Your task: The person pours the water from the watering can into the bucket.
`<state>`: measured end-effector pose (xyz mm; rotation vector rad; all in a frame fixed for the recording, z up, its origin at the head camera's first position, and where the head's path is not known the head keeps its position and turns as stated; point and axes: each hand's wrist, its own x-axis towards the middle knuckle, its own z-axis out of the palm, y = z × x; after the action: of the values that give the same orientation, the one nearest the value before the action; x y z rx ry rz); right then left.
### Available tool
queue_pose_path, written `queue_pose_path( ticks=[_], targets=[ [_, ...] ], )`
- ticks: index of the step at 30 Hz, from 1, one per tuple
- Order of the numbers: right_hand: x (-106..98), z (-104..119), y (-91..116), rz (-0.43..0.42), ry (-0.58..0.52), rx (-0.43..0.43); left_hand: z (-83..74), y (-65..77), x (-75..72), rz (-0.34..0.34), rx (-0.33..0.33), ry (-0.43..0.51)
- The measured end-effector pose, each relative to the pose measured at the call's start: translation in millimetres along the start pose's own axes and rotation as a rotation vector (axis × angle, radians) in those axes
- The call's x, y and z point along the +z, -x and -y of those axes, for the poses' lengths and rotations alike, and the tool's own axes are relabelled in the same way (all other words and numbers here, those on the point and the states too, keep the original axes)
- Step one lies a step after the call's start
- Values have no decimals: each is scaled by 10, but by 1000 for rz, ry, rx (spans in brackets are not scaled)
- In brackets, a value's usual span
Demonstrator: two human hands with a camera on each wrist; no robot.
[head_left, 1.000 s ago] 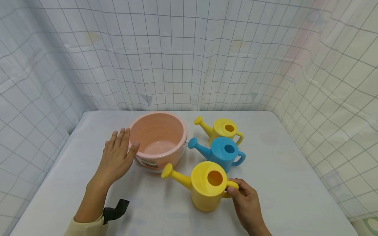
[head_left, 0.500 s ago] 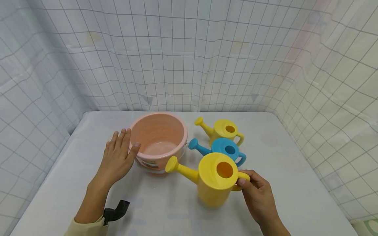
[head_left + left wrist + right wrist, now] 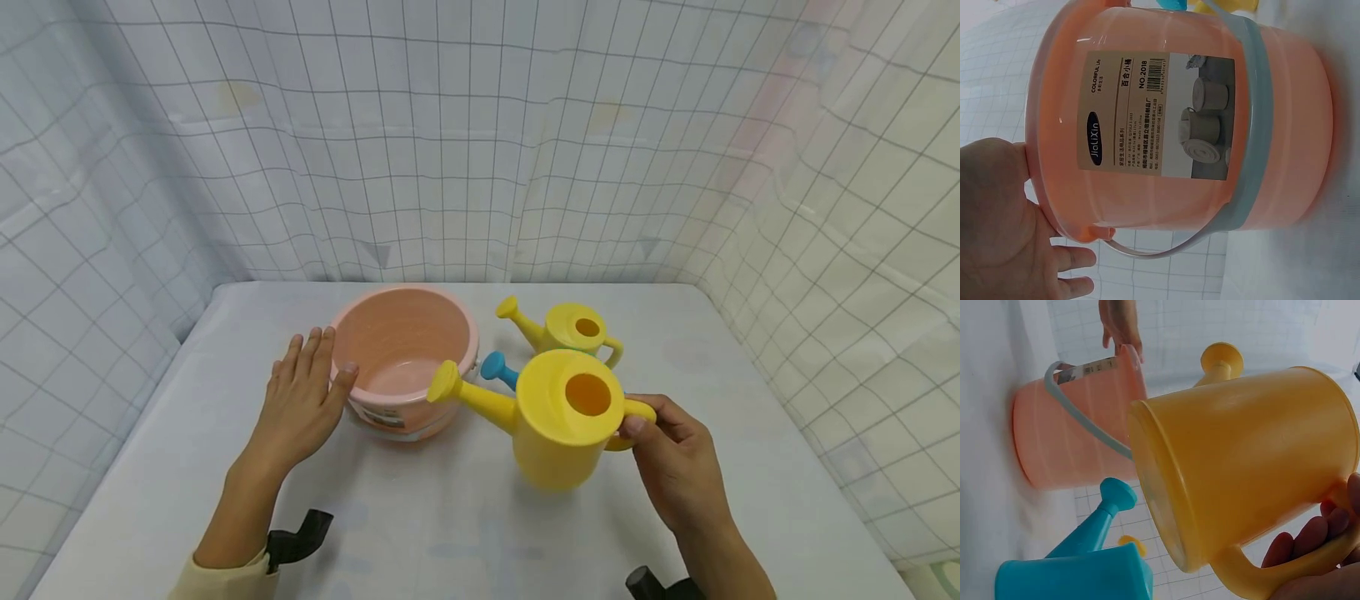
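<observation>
My right hand [image 3: 678,462] grips the handle of a yellow watering can [image 3: 562,417], thumb on top, fingers curled through the loop. In the right wrist view the can's base hangs above the table, its spout toward the bucket. A pink bucket [image 3: 405,417] stands upright at centre left. My left hand [image 3: 300,400] rests on the bucket's left rim with straight fingers, thumb over the near edge. The left wrist view shows the bucket's printed label [image 3: 1154,115] and grey handle [image 3: 1257,125]. Behind the held can, a blue watering can [image 3: 1075,575] is mostly hidden in the head view.
A second yellow watering can [image 3: 573,327] stands at the back, right of the bucket. The table [image 3: 420,533] has a white cover, and a white gridded curtain [image 3: 450,167] surrounds it at back and sides. A black wrist mount [image 3: 300,537] shows by the left sleeve.
My right hand has lifted the yellow watering can and moved it right and farther from me, so it now covers most of the blue one. The left hand stays at the bucket rim.
</observation>
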<state>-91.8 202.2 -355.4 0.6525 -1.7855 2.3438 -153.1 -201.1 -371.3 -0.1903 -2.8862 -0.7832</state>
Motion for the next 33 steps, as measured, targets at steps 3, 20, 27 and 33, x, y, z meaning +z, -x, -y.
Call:
queue_pose_path(
  ticks=[3,20,27,33],
  targets=[
    [1,57,-86,14,4,-22,1,-2,0,-2,1,-3],
    [17,270,-522,-31,95,36,-24,-27,11,11,-10,-12],
    [21,300,-659,-2,80,21,-22,-11,9,4,-23,-23],
    [15,327,-758,41,52,4,-25,2,8,-2,-26,-25]
  ],
)
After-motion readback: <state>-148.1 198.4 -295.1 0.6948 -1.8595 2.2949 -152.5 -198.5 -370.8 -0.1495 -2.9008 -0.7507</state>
